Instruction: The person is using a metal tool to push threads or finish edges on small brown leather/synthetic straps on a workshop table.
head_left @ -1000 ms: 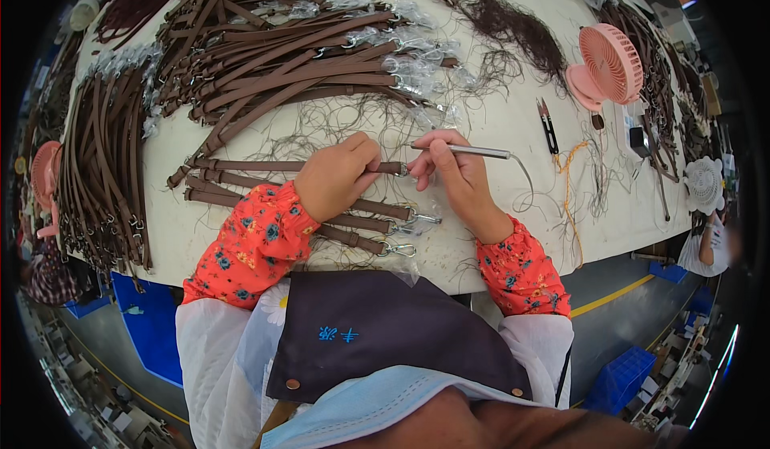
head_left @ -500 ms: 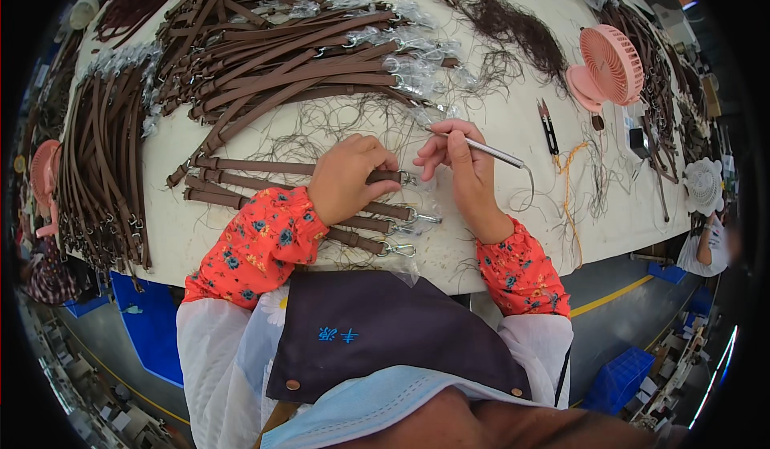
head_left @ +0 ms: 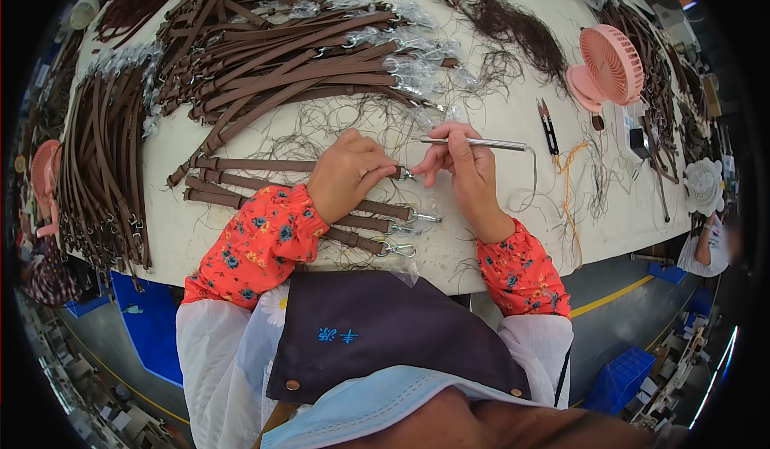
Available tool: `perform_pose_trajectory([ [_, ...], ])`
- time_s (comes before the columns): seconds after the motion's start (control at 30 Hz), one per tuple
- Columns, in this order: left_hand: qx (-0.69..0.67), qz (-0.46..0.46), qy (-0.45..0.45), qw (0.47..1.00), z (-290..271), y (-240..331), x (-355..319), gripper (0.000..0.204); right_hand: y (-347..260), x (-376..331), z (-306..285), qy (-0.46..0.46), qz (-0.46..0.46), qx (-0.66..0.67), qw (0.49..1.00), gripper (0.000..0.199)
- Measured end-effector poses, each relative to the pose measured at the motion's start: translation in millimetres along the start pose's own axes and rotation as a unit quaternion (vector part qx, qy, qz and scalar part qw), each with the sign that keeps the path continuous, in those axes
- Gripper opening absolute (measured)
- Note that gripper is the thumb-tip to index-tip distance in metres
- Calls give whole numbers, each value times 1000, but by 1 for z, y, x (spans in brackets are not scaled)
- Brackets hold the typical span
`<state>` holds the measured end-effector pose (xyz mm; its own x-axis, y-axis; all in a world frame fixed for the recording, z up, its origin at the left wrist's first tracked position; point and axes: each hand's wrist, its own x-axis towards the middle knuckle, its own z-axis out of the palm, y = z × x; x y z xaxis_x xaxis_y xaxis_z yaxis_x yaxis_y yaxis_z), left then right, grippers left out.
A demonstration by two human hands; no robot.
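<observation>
A pink fan [head_left: 611,64] stands (white fan [head_left: 704,186] farther right).

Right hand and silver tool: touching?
Touching. The head view shows the silver tool held in the right hand, its shaft passing under the thumb.

One left hand [head_left: 353,174], one right hand [head_left: 469,172], four brown straps [head_left: 265,166]

I count just those four straps close beside the hands; the heaped straps [head_left: 309,80] beyond are too tangled to number. There are two pink fans [head_left: 611,64], one white fan [head_left: 704,186], one slim metal tool [head_left: 489,143], one pair of snips [head_left: 549,132], one dark apron [head_left: 385,308] and two red floral sleeves [head_left: 257,240].
</observation>
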<state>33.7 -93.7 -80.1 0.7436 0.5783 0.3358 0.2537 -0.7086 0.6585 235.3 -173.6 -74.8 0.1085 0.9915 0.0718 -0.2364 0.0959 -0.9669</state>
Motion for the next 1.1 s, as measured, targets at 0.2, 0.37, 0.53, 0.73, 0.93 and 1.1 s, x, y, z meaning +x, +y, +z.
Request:
perform_pose_trajectory([
  [0.2, -90, -70, 18, 993, 3, 0, 0, 5, -8, -4, 2, -56, 90, -65, 992, 34],
  [0.37, -120, -124, -15, 985, -9, -6, 0, 8, -9, -4, 5, -110, 104, -134, 979, 31],
  [0.53, -163, -171, -52, 970, -16, -8, -1, 12, -10, -2, 7, -131, 72, -186, 971, 30],
  [0.73, -156, -156, -83, 972, -18, -9, 0, 10, -11, -1, 7, -133, 87, -202, 967, 31],
  [0.93, -158, -163, -95, 969, -17, -11, -1, 11, -10, -2, 7, -128, 92, -201, 967, 32],
  [1.1, -168, -161, -104, 967, -16, -13, -2, 10, -10, -2, 7, -124, 90, -204, 967, 33],
])
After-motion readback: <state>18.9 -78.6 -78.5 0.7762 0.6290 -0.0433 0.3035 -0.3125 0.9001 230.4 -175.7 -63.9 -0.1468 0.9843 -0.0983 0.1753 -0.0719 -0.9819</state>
